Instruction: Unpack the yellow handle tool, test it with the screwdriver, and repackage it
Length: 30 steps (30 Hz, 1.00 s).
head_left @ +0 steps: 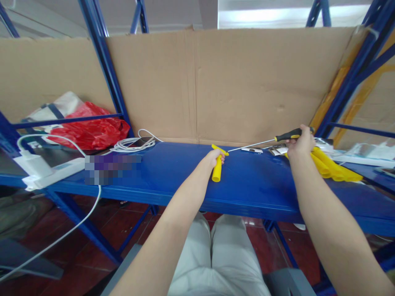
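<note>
My left hand (213, 158) is closed around a small yellow plastic piece (217, 169) that rests on the blue metal shelf (173, 172). My right hand (300, 142) grips the black and yellow handle of a long screwdriver (288, 135). Its thin steel shaft (251, 145) runs left and its tip meets the top of the yellow piece. More yellow plastic parts (331, 168) lie just beside and behind my right wrist.
A coiled white cable (132, 144), a red plastic bag (89, 129) and a white charger with power strip (43, 168) sit at the left. Cardboard (234, 82) backs the shelf. Small packets (361, 152) lie at the right. Blue rack posts (105, 61) frame the space.
</note>
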{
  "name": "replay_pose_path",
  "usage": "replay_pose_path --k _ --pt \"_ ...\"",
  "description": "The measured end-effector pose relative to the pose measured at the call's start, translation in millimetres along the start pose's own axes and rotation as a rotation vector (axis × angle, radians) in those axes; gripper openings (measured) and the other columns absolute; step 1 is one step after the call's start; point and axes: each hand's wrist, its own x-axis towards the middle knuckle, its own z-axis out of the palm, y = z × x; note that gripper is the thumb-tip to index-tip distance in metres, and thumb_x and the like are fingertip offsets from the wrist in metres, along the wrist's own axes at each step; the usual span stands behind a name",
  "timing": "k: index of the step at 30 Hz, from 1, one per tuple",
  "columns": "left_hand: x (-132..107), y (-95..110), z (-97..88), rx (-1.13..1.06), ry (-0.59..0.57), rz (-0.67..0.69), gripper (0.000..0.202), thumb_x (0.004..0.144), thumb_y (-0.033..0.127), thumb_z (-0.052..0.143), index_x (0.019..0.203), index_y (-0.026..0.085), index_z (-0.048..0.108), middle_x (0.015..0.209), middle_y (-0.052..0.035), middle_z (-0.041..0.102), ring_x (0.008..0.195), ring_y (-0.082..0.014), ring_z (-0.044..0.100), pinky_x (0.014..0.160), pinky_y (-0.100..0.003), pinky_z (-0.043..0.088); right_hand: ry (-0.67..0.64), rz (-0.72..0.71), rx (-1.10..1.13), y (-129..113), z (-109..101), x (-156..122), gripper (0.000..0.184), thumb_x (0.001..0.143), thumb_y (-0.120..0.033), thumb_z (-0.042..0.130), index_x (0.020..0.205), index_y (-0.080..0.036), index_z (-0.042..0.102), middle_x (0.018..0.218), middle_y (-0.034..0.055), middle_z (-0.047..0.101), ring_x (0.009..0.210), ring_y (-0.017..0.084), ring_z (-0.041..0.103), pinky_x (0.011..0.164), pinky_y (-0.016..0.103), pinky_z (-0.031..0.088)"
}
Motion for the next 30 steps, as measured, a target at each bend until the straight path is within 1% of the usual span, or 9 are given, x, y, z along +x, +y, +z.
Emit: replay_pose_path --k 5,13,17,22,26,30 --pt "1.9 0.7 -0.9 -0.027 -0.012 -0.012 0.012 0.082 0.004 0.056 0.083 0.016 0.056 0.049 0.0035 0.041 0.041 -0.0076 0.03 0.043 -0.023 0.027 0.0 -0.005 0.02 0.5 0.2 -0.5 0.019 0.092 -0.014 0.049 0.076 -0.02 0.04 0.064 -0.0083 0.044 0.05 0.006 0.047 0.034 0.017 0.032" --pt "1.7 -0.1 -1.4 -0.079 -0.041 -0.008 0.013 0.082 0.007 0.059 0.078 0.018 0.054 0.05 0.0037 0.04 0.041 -0.0075 0.032 0.044 -0.023 0.031 0.002 0.002 0.009 -0.2 -0.9 -2.4 0.019 0.092 -0.014 0.049 0.077 -0.02 0.04 0.063 -0.0082 0.043 0.05 0.006 0.046 0.034 0.017 0.032" --pt "0.2 0.3 -0.7 -0.096 -0.045 0.002 0.015 0.082 0.01 0.061 0.075 0.019 0.051 0.049 0.0049 0.037 0.04 -0.0069 0.032 0.042 -0.022 0.029 0.001 -0.004 0.014 0.9 -0.7 -0.2 0.019 0.092 -0.013 0.049 0.077 -0.021 0.04 0.063 -0.0085 0.044 0.05 0.006 0.047 0.034 0.017 0.032" --pt "-1.1 0.5 -0.4 -0.089 -0.023 0.01 0.011 0.084 0.015 0.062 0.078 0.018 0.054 0.05 0.0044 0.038 0.04 -0.0073 0.033 0.041 -0.022 0.03 0.007 -0.013 0.029 1.4 -1.2 1.8 0.019 0.092 -0.013 0.049 0.076 -0.021 0.04 0.062 -0.0074 0.044 0.05 0.007 0.046 0.035 0.018 0.032" --pt "-2.0 0.3 0.1 -0.065 -0.001 0.007 0.006 0.083 0.012 0.06 0.083 0.017 0.056 0.05 0.0033 0.042 0.041 -0.0077 0.034 0.044 -0.023 0.032 0.004 -0.011 0.05 1.4 -1.9 0.3 0.021 0.09 -0.014 0.05 0.073 -0.021 0.041 0.061 -0.0062 0.044 0.052 0.008 0.045 0.035 0.018 0.032" --pt "-2.4 0.3 0.8 -0.044 0.011 0.004 0.008 0.082 0.01 0.059 0.085 0.017 0.057 0.05 0.0033 0.042 0.042 -0.0083 0.034 0.044 -0.023 0.033 0.001 0.0 0.048 0.6 -2.2 -2.2 0.021 0.087 -0.016 0.054 0.07 -0.022 0.042 0.06 -0.0049 0.044 0.055 0.011 0.047 0.035 0.018 0.032"
